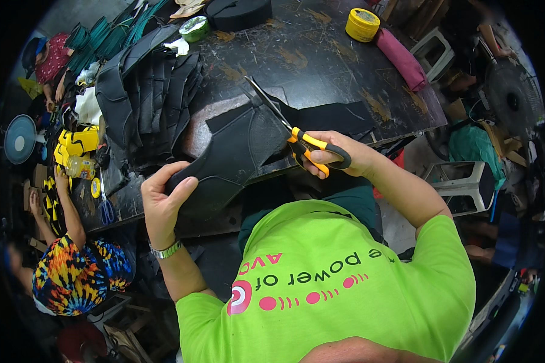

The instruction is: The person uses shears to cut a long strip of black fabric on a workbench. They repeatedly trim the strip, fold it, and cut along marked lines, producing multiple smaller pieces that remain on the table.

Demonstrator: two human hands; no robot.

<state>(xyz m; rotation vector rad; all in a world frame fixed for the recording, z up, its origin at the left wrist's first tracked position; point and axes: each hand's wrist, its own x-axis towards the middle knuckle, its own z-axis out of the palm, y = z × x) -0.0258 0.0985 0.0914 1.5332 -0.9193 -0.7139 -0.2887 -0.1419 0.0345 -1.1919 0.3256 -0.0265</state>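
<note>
Black, scuffed surface (pixel 309 51) carries a stack of black panels (pixel 151 100) at left. Right of it, a seamed black piece (pixel 227 148) overhangs the near edge, gripped by the left hand (pixel 166 196). Orange-and-black-handled scissors (pixel 313 141) are held in the right hand (pixel 348 152), blades at the piece's right side.

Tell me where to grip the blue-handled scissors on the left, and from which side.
Probably by the blue handles, from the table's near edge: they point that way, the blades face away beside a yellow roll.
</note>
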